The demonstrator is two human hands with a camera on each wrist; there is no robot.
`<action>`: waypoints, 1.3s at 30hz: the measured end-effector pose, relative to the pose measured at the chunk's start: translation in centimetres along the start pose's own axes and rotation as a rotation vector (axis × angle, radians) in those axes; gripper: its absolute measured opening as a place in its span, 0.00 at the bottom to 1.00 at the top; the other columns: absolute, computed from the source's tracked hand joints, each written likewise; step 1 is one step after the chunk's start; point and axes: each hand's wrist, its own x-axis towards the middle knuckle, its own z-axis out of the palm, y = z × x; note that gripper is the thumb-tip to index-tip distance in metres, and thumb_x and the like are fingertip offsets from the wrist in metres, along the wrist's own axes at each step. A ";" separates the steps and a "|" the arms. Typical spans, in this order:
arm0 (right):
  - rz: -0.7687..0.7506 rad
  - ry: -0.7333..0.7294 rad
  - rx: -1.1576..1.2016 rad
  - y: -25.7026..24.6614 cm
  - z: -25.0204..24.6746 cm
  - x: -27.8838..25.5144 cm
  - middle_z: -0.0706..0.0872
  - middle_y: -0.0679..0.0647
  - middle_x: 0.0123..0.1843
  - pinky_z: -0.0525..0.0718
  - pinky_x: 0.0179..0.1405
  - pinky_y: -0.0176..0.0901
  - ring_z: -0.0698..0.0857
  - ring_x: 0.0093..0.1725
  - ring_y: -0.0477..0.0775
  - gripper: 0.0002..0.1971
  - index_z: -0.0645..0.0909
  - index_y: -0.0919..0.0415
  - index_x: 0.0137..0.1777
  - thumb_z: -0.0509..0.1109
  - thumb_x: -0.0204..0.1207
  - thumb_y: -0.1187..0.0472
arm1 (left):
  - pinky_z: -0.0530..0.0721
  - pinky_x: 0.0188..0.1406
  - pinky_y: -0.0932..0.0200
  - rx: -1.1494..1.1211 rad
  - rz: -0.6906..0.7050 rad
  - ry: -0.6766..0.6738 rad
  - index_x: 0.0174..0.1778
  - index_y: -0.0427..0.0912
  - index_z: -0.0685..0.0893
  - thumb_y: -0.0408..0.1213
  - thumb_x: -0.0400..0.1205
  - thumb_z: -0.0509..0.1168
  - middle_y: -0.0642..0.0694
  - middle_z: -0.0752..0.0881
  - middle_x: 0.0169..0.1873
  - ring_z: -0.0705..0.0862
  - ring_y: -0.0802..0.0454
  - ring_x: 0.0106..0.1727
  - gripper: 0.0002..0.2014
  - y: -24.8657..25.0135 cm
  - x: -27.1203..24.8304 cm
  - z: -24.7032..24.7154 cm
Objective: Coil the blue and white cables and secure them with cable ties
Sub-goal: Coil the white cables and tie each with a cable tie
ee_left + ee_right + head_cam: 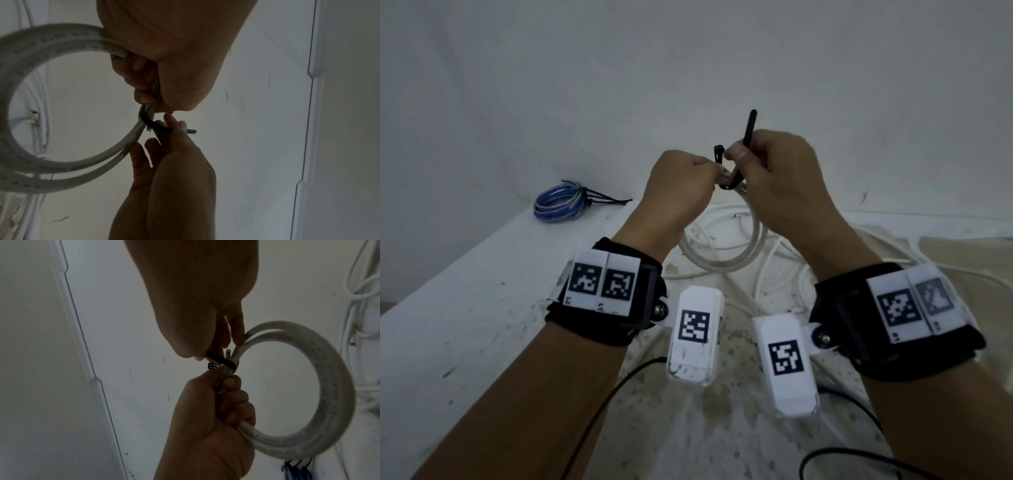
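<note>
The fingers (232, 395) of the left hand (681, 192) are curled tight round the gathered turns of the white cable coil (722, 253), which is held up above the table (465, 291). The thumb and fingers (174, 128) of the right hand (780, 178) are pinched on the strap of a black cable tie (743, 150). The tie is looped round the coil where the turns meet, just beside the left hand's grip; its tail is seen pointing upward past the right hand, and its small square head (274, 366) stands free between the two hands. The rest of the coil hangs down as a round loop (30, 113) below the hands. More white cable (774, 274) is spread loose on the stained cloth (688, 428) under the loop. The blue cable coil (558, 202) is lying well apart at the table's far left corner near the wall (619, 68), with black ties (606, 198) fastened round it and their tails sticking out to the right.
</note>
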 end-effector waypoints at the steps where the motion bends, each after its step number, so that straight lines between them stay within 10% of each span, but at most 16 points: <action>1: 0.002 -0.042 -0.026 0.0 0.3 0.0 0.89 0.59 0.42 0.83 0.49 0.55 0.86 0.45 0.60 0.14 0.85 0.66 0.49 0.61 0.85 0.59 | 0.65 0.19 0.71 0.019 -0.006 0.000 0.32 0.47 0.88 0.31 0.79 0.65 0.58 0.85 0.20 0.73 0.66 0.15 0.12 0.0 -0.2 0.0; 8: -0.030 -0.067 -0.132 -0.3 -0.3 -0.5 0.92 0.58 0.54 0.84 0.57 0.50 0.89 0.55 0.57 0.15 0.87 0.59 0.64 0.63 0.82 0.65 | 0.60 0.22 0.61 0.045 -0.086 0.017 0.42 0.27 0.88 0.32 0.77 0.65 0.43 0.75 0.28 0.65 0.54 0.22 0.11 0.0 -0.3 0.0; 13: -0.048 -0.013 -0.172 -1.0 -0.8 -0.7 0.93 0.54 0.51 0.86 0.54 0.48 0.90 0.51 0.54 0.11 0.91 0.58 0.56 0.69 0.79 0.64 | 0.64 0.15 0.74 0.050 -0.059 -0.016 0.30 0.46 0.86 0.29 0.80 0.63 0.60 0.86 0.28 0.73 0.68 0.14 0.15 -0.2 -0.3 -0.1; 21: -0.030 0.007 -0.206 -0.8 -0.8 -0.7 0.93 0.53 0.52 0.85 0.55 0.46 0.90 0.52 0.53 0.11 0.91 0.57 0.55 0.70 0.77 0.63 | 0.64 0.13 0.79 0.029 -0.041 -0.067 0.32 0.44 0.86 0.26 0.81 0.59 0.59 0.79 0.12 0.73 0.70 0.13 0.16 0.0 -0.7 -0.1; 29: -0.010 -0.004 -0.223 -1.2 -1.0 -0.8 0.93 0.53 0.46 0.85 0.48 0.43 0.89 0.45 0.53 0.09 0.92 0.56 0.52 0.70 0.78 0.61 | 0.64 0.16 0.76 0.174 0.067 -0.077 0.26 0.49 0.85 0.29 0.81 0.61 0.64 0.85 0.26 0.73 0.69 0.15 0.18 -0.3 -1.0 0.2; 33: 0.059 0.003 -0.227 -1.5 -1.4 -0.8 0.92 0.52 0.42 0.86 0.45 0.42 0.89 0.41 0.51 0.09 0.93 0.57 0.46 0.70 0.74 0.63 | 0.64 0.22 0.62 0.269 0.080 -0.063 0.16 0.52 0.77 0.31 0.78 0.63 0.55 0.72 0.08 0.67 0.58 0.11 0.23 -0.6 -0.9 0.8; 39: 0.117 -0.033 -0.251 -1.3 -1.5 -0.7 0.92 0.50 0.44 0.85 0.47 0.41 0.89 0.44 0.50 0.08 0.93 0.55 0.47 0.72 0.74 0.62 | 0.64 0.26 0.60 0.323 0.109 -0.084 0.19 0.52 0.80 0.33 0.80 0.63 0.55 0.71 0.08 0.67 0.57 0.12 0.21 -1.1 -0.5 1.0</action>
